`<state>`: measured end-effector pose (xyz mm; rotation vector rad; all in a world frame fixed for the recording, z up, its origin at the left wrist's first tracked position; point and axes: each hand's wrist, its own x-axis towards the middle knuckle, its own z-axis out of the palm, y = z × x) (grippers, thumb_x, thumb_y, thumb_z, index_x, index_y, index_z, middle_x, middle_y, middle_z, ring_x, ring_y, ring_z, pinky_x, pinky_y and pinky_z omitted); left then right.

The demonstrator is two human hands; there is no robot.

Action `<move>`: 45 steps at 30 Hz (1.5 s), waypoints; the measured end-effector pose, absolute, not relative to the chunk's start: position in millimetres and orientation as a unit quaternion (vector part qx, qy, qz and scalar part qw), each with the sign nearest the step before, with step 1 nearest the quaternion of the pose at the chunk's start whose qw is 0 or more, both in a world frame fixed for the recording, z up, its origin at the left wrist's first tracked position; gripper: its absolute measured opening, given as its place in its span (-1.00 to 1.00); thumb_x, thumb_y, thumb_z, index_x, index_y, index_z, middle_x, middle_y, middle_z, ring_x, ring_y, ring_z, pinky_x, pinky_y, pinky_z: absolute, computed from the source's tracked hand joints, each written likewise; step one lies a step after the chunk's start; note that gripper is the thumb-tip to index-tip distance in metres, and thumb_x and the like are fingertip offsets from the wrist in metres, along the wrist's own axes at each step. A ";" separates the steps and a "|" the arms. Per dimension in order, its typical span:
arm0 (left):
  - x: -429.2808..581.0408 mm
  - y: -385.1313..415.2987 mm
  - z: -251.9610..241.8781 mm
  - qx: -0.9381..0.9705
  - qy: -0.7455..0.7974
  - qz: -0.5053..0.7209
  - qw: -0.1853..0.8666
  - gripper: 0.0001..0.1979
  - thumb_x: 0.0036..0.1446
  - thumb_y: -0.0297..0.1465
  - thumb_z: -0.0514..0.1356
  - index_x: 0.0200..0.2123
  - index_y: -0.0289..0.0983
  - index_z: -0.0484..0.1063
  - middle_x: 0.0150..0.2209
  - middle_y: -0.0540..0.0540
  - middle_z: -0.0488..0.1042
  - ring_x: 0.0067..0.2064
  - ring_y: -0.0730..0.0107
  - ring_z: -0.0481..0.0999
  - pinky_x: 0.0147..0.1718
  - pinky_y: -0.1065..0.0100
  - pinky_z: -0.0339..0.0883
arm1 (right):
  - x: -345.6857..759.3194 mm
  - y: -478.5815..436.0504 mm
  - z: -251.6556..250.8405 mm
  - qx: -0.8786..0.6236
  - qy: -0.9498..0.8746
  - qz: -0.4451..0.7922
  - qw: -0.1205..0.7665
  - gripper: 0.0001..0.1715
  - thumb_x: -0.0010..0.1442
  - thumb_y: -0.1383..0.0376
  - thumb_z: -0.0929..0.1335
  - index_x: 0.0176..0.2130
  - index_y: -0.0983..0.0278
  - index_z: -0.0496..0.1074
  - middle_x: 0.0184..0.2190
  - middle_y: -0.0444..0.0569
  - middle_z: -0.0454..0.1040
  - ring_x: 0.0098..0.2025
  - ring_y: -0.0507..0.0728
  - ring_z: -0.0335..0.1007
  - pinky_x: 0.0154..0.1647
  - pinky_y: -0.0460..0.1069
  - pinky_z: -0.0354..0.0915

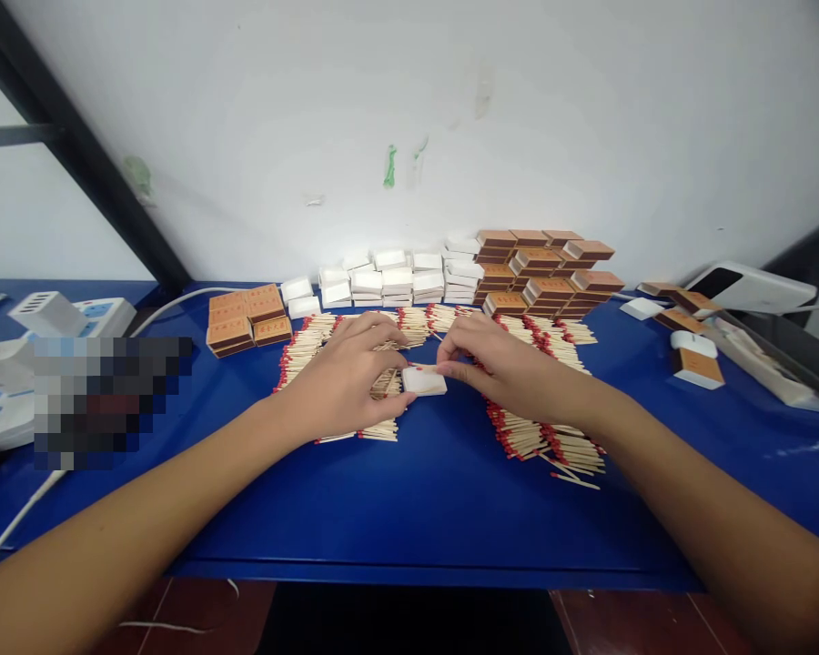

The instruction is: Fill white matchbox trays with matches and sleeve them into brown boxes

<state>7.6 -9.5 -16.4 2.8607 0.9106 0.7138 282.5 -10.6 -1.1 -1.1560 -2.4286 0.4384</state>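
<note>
A small white matchbox tray (424, 382) lies on the blue table in front of me. My left hand (355, 373) holds its left end between thumb and fingers. At the tray's upper right edge, my right hand (488, 359) has thumb and forefinger pinched together on what looks like a match (429, 368), its red head over the tray. How much lies inside the tray is hard to make out. Red-headed matches (382, 429) are spread beneath and beside my left hand, and more matches (519, 432) lie under my right wrist.
White trays (396, 277) are stacked along the wall. Brown matchboxes (546, 282) are piled right of them, with more matchboxes (246, 318) at left. Power strips (102, 318) and cables occupy the far left. A white device (751, 287) and loose box (697, 367) are at right.
</note>
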 end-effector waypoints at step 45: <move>9.5 -11.9 -19.1 0.929 0.269 0.254 0.018 -0.77 0.37 -0.21 0.37 -0.09 -0.25 0.66 0.13 -0.23 0.61 0.31 -0.10 0.46 0.31 -0.17 0.37 | 289.5 26.0 -12.7 -0.480 -0.851 -0.068 0.202 -0.77 0.49 0.26 0.34 -0.24 0.21 0.52 -0.23 0.15 0.55 -0.07 0.38 0.36 -0.01 0.23 0.30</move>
